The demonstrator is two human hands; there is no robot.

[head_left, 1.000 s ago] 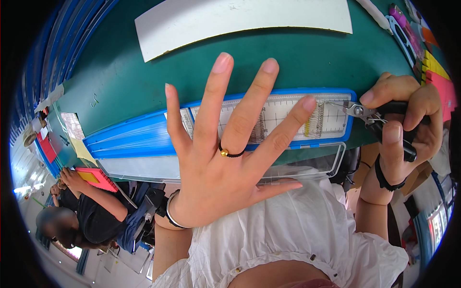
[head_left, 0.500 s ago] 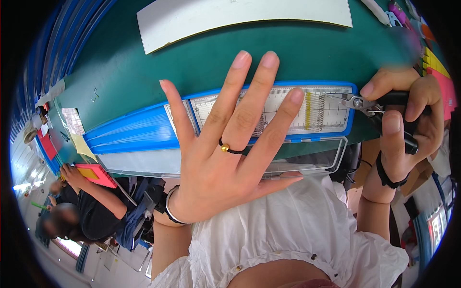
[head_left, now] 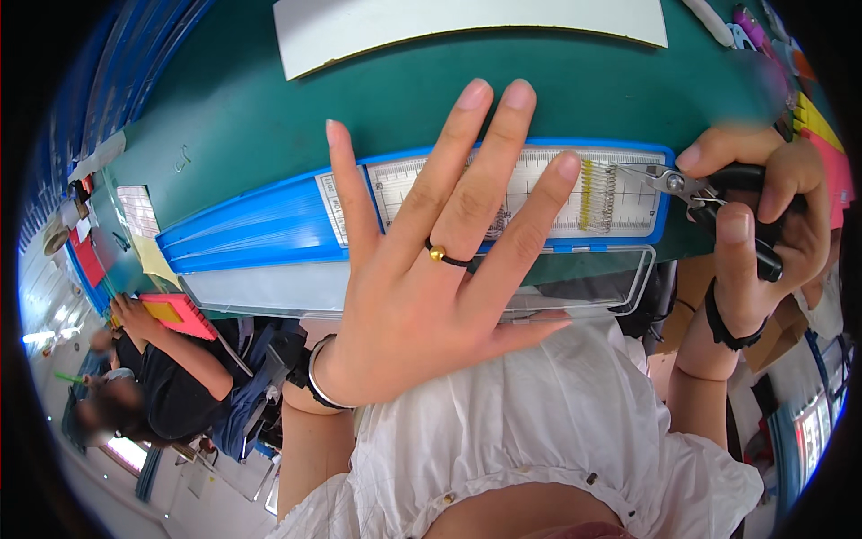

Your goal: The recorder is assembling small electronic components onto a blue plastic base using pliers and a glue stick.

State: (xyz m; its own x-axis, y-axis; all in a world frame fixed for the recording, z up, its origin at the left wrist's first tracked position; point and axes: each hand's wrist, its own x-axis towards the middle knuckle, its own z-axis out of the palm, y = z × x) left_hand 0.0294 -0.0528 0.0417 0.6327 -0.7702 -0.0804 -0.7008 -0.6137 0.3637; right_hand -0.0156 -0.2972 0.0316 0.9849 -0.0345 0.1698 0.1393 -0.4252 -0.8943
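Observation:
My left hand (head_left: 417,310) is spread open, palm down, across a long blue box (head_left: 260,235) whose clear lid (head_left: 260,292) hangs folded toward me. Its fingers cover part of the box's white panel (head_left: 552,211), which bears ruler markings. On that panel, near the right end, sit a narrow yellow coil (head_left: 586,193) and a silver coil (head_left: 609,199). My right hand (head_left: 804,234) is closed around a pair of small pliers (head_left: 676,183) with black handles. The plier tips point left and reach the top of the silver coil; whether they grip it cannot be made out.
Beyond the box, a white board (head_left: 467,29) lies on the green table (head_left: 233,117). Assorted items, with yellow and pink pieces (head_left: 822,157), line the right edge. At the left, another person's hand (head_left: 133,316) is at a pink-red box (head_left: 189,316). Blue strips (head_left: 135,63) stand at the far left.
The whole view has shifted slightly, so the box and my left hand appear a little higher and further right. Both hands keep nearly the same pose, and the pliers stay at the coils.

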